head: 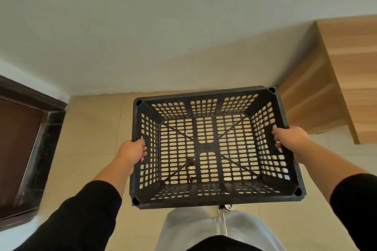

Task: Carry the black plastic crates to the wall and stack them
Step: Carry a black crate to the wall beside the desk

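A black plastic crate (206, 96) with perforated walls and floor hangs in the air in front of me, open side up and empty. My left hand (131, 152) grips its left rim, fingers curled over into the handle slot. Over on the opposite rim, my right hand (291, 137) holds on the same way. The pale floor tiles show through the crate's holes. The wall (163, 36) stands just beyond the crate's far edge. No other crate is in view.
A wooden cabinet (336, 79) stands against the wall at the right. At the left is a dark door with a black frame (34, 144). Beige floor tiles (91, 128) lie between the two. My grey trousers (193, 228) show below the crate.
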`<state>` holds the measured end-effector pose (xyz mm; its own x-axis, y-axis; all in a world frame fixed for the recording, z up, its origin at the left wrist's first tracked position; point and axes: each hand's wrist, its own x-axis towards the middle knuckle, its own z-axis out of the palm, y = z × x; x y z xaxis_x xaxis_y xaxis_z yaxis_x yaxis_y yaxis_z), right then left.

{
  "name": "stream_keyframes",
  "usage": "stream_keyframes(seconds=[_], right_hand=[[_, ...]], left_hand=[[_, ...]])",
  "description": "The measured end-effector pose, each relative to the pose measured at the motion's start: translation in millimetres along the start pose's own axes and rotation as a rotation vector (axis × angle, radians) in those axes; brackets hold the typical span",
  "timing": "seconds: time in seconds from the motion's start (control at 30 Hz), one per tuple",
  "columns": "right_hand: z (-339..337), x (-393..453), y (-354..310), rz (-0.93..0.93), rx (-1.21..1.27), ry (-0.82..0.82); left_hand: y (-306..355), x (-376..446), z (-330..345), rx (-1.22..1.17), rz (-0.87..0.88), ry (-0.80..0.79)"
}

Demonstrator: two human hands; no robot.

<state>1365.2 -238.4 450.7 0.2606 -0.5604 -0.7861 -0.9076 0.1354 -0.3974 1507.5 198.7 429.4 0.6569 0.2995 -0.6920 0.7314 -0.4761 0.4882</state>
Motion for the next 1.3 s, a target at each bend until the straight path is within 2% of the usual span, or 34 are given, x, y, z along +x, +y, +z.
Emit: stream_keyframes(seconds=[0.2,0.53,0.93,1.3], right_hand=[[18,52,-56,0.018,-0.039,0.080],[32,167,-100,0.078,-0.063,0.075],[104,390,-86,0.096,-0.113,0.050],[192,551,-71,0.093,-0.080,0.069]], left_hand=[[59,81,32,0.036,-0.028,-0.094],[123,175,112,0.117,-0.035,-0.099],[102,310,254,0.091,-0.098,0.027],[61,460,352,0.078,-0.114,0.025]])
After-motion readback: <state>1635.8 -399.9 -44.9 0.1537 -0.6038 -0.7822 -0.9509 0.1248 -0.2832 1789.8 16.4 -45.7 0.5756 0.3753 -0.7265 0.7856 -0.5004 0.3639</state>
